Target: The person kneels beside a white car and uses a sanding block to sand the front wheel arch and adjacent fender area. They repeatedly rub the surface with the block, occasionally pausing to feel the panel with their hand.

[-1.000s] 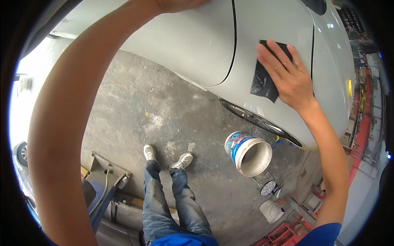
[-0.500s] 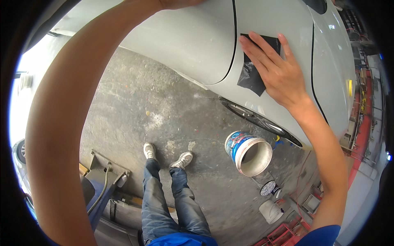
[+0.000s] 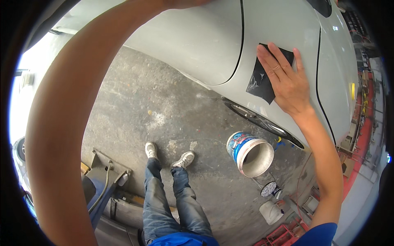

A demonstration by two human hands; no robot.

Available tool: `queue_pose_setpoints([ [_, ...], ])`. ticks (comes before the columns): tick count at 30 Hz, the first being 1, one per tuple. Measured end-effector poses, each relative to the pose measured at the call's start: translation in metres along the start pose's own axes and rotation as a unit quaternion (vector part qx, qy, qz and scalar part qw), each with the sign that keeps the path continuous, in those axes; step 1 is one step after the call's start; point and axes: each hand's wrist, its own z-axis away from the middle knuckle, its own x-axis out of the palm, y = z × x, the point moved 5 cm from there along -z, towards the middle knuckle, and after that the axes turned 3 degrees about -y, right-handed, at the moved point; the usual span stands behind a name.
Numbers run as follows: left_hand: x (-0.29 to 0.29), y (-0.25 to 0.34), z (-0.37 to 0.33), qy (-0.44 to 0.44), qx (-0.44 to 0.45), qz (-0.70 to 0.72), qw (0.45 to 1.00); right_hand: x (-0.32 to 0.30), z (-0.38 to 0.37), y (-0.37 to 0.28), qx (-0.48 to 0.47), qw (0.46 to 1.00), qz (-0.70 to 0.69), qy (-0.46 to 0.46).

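Note:
My right hand (image 3: 290, 84) lies flat on a black sheet of sandpaper (image 3: 261, 82), pressing it against the pale grey car body (image 3: 197, 45). The fingers are stretched out and spread, none curled round the sheet. Pale wet-looking streaks mark its lower left part. The sheet sits above the wheel, between two dark panel gaps. My left arm reaches up across the left side to the top edge, where only the base of my left hand (image 3: 184, 3) shows against the car. Its fingers are out of the picture.
A large open bucket (image 3: 257, 158) stands on the stained concrete floor (image 3: 123, 106) near the car's wheel (image 3: 262, 121). Behind it are a smaller white pail (image 3: 271, 212) and red metal racks (image 3: 283, 237). A blue stand with a hose (image 3: 102, 188) is at lower left.
My right hand and the sandpaper have slid right and slightly down over the panel. The left arm stays nearly in place, and the whole view has shifted a little.

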Motion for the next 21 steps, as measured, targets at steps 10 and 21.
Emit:
queue_pose_setpoints([
  [10,0.002,-0.004,0.002,0.003,0.004,-0.01,1.0,-0.004,-0.016,-0.006,0.031,0.999,-0.039,0.016],
  [21,0.002,0.003,-0.002,-0.042,-0.019,0.008,0.999,-0.002,-0.015,-0.007,0.036,0.997,-0.062,0.016],
])
